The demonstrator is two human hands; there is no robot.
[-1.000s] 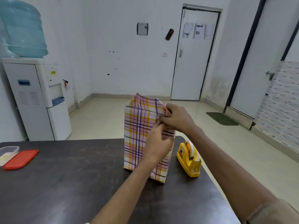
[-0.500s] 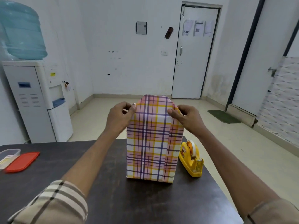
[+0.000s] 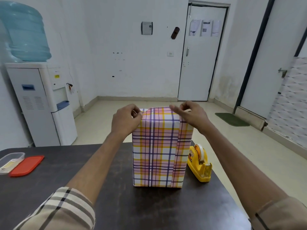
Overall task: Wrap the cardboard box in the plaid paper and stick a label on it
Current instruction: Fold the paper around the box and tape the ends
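The box, covered in pink, yellow and purple plaid paper, stands upright near the far edge of the dark table. A vertical paper seam runs down its right side. My left hand is at the top left corner, fingers curled and pinching the paper there. My right hand is at the top right corner, fingertips pressing the paper's top edge. The box's top end is hidden behind the raised paper. No label is visible.
A yellow tape dispenser sits just right of the box, close to the table's right edge. A clear plastic tub and its red lid lie at the table's left. A water cooler stands beyond the table.
A second ago both hands were together on the box's right face with the box turned. The box now faces me squarely and my hands have spread to its two top corners.
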